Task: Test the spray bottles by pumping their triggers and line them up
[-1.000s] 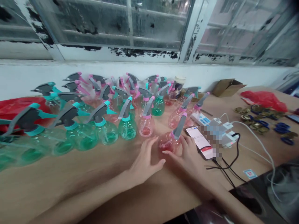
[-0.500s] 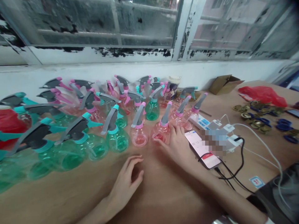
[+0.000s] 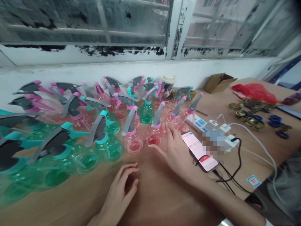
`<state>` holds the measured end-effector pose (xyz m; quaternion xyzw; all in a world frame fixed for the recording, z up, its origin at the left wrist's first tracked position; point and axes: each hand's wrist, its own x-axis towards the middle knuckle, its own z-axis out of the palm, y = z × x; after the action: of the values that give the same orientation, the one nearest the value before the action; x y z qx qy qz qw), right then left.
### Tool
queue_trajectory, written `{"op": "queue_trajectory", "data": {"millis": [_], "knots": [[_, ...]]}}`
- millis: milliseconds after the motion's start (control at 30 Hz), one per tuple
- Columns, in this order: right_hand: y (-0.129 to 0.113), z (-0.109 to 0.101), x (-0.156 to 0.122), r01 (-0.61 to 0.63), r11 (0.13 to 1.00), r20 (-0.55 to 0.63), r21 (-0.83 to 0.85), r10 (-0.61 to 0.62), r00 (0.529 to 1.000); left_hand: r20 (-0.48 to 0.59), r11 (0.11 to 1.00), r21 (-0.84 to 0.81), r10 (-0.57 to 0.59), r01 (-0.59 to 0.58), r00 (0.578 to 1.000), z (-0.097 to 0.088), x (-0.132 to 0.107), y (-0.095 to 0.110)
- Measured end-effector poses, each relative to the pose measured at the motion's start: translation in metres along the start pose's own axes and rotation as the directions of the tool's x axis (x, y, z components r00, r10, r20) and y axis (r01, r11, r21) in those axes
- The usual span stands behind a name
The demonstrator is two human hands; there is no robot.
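Note:
My right hand is beside a spray bottle with clear pink body and grey trigger. Its thumb is stretched away from the fingers, just in front of the bottle's base. Whether the fingertips touch the bottle, I cannot tell. My left hand hovers low over the table, fingers curved and apart from the thumb, with nothing in it. Another pink spray bottle stands ahead of it, and a green spray bottle stands to that one's left. All three are upright.
Several more pink and green spray bottles crowd the left and back. Right of my right hand lie a phone and a power strip with chargers and cables. Farther right are a cardboard box, a red plastic bag and brass-coloured and blue rings.
The view has swung slightly right, so the bottles appear farther left. My right thumb has come away from the front of the pink spray bottle. My left hand keeps its curved pose.

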<state>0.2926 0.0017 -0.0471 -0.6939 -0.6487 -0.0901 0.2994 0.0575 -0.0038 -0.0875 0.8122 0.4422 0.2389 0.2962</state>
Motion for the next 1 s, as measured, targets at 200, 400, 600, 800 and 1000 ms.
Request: {"op": "queue_trajectory", "data": {"millis": [200,400,600,800,1000], "knots": [[0.044,-0.027,0.008,-0.117,0.980,-0.096,0.164,0.134,0.986,-0.003,1.000,0.019,0.016,-0.016,1.000,0.000,0.002,-0.002],[0.066,-0.020,0.047,-0.148,0.948,-0.042,0.283,0.167,0.985,-0.010,1.000,0.002,-0.007,0.007,1.000,0.001,0.001,-0.006],[0.062,-0.006,0.063,-0.184,0.948,-0.054,0.261,0.204,0.977,-0.006,1.000,-0.011,-0.022,0.022,1.000,0.004,0.002,-0.010],[0.059,-0.032,0.040,-0.206,0.944,-0.054,0.257,0.227,0.972,-0.023,0.999,-0.014,-0.030,0.029,0.999,0.001,0.003,-0.007],[0.032,-0.068,-0.030,-0.278,0.920,-0.060,0.276,0.306,0.950,-0.020,1.000,-0.022,0.010,-0.010,1.000,-0.001,0.003,-0.003]]}}
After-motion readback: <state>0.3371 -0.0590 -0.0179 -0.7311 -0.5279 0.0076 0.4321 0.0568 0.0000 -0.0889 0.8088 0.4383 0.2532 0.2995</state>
